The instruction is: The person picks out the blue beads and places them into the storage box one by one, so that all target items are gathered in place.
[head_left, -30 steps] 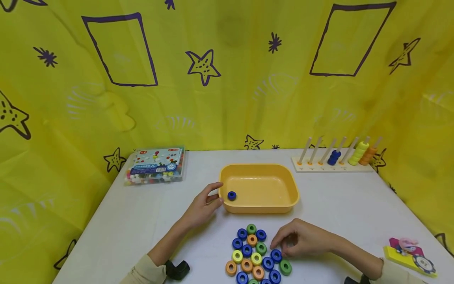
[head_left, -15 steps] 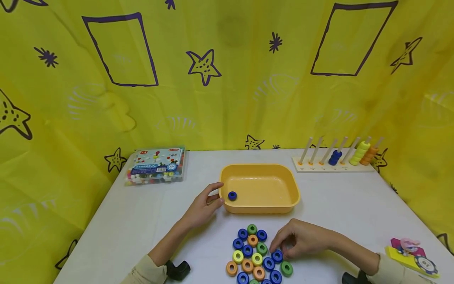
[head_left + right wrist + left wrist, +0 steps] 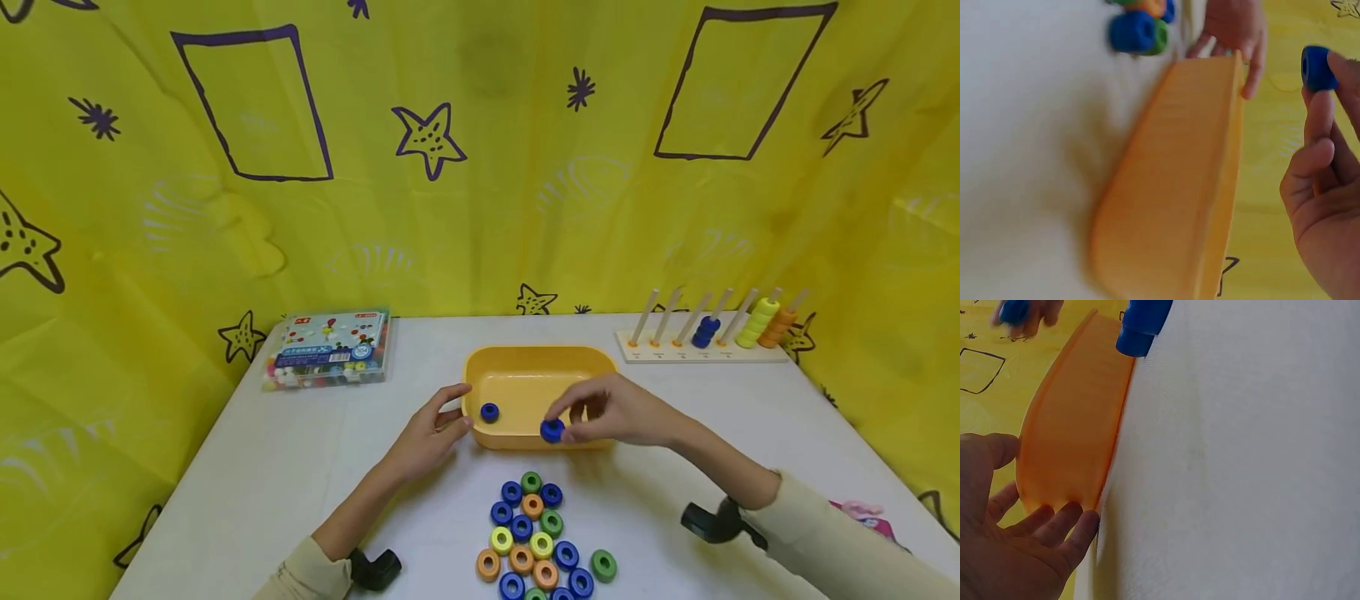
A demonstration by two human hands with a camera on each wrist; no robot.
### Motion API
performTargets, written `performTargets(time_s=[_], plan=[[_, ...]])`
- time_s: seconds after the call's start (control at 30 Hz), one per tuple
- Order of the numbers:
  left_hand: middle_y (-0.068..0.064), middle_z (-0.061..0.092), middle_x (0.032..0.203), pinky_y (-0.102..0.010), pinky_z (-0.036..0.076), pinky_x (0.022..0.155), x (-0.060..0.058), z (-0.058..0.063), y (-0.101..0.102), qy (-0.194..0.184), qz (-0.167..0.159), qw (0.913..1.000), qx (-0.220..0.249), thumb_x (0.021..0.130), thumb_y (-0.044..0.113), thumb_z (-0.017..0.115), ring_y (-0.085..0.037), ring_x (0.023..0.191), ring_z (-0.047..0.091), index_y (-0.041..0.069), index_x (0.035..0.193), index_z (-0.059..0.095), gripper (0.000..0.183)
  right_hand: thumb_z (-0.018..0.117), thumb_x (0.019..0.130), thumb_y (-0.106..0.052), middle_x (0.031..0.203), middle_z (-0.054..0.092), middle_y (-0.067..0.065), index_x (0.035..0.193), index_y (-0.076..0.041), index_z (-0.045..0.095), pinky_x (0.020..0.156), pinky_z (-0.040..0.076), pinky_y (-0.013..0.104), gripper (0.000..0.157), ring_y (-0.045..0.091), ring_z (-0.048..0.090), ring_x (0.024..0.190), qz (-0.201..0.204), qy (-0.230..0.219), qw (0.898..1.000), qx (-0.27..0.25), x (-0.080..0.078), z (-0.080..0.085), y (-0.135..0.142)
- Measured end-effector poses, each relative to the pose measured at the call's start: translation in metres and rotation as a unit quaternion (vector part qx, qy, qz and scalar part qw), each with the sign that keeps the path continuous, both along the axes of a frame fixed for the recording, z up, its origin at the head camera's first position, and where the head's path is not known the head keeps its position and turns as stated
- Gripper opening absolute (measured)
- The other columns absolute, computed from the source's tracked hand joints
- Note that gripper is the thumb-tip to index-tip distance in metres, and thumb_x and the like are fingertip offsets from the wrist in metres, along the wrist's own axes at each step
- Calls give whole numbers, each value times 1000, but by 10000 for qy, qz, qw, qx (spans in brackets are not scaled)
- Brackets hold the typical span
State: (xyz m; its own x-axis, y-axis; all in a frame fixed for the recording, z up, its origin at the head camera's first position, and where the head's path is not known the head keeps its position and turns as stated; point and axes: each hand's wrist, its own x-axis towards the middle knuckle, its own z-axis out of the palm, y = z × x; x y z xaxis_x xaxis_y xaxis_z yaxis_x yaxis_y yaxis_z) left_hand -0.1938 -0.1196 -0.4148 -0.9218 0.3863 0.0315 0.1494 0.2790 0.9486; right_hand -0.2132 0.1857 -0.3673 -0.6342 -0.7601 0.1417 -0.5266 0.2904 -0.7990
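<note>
My left hand holds the left end of a shallow yellow tray. In the left wrist view its fingers lie against the tray's outer wall, with another digit at the rim. Over the tray's front edge, my right hand pinches a blue ring bead between thumb and fingertips. The right wrist view shows this bead tilted and held above the rim. A second blue bead lies inside the tray, towards its left.
Blue, green, orange and yellow ring beads cluster before the tray; one green bead sits apart. A peg board with stacked beads stands back right, a clear box back left. My right sleeve partly covers a pink toy.
My right hand has lifted the blue bead from the cluster's right side and carried it up and left over the tray's front edge. The left hand stays in place.
</note>
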Motion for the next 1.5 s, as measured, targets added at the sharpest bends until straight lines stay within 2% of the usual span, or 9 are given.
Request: performTargets(time_s=[0.1,0.23,0.4,0.53,0.63,0.87,1.2,1.37,1.5], plan=[[-4,32,147,-41,42,95,0,0,-1,1,20,10000,-7,95,16,54,-28,124,43,11,140,37,48,72,82,-28,91,66,0,103,-24,70,59,49,30,21,20,59,73,-591,-170,9981,94,-25,0,-20],[-3,32,146,-42,41,95,0,1,-1,-46,18,10000,8,95,16,53,-29,125,43,11,141,36,48,74,81,-28,96,68,-4,102,-22,71,68,51,33,22,19,61,81,-1001,-529,9935,157,-56,-17,-45],[-3,31,147,-41,41,95,0,1,0,-27,-54,10000,-6,96,15,52,-29,125,42,9,141,36,49,74,80,-20,96,69,-5,102,-17,72,66,45,31,22,19,59,82,-1215,-657,9898,337,-82,-38,-62],[-1,30,147,-41,41,96,-1,0,0,-63,-30,10000,14,96,15,52,-28,125,42,10,141,36,49,73,81,-17,96,68,-4,104,-16,72,62,43,28,22,21,58,80,-1189,-765,9886,516,-93,-49,-72],[1,31,147,-42,40,96,-4,-7,0,-97,0,9999,87,96,16,53,-27,125,43,12,141,36,48,72,82,-16,95,68,-4,104,-17,72,56,43,26,22,22,57,72,-1163,-846,9876,632,-98,-54,-76],[6,35,144,-39,42,95,-16,-32,-3,1,79,9999,76,95,22,55,-19,123,45,21,140,38,48,73,81,-13,97,67,-3,102,-17,72,53,40,25,22,18,55,70,-1116,-888,9870,736,-104,-61,-81],[4,31,146,-41,41,95,-17,-32,-4,24,40,9999,109,96,22,53,-22,125,44,20,141,36,49,71,82,-10,100,67,0,105,-11,70,64,47,28,23,19,59,84,-983,-816,9901,585,-105,-63,-82],[11,33,143,-39,43,94,-17,-32,-3,-32,145,9999,24,95,24,55,-18,123,45,23,139,39,48,72,82,-16,105,67,4,108,-9,69,72,49,30,27,18,59,86,-1242,-504,9908,191,-90,-43,-75],[9,35,143,-40,43,93,-17,-32,-3,17,117,9999,45,95,24,55,-19,123,45,22,139,39,48,73,81,-22,108,65,4,111,-12,68,66,51,30,32,18,59,81,-1146,-120,9932,-138,-59,-22,-58]])
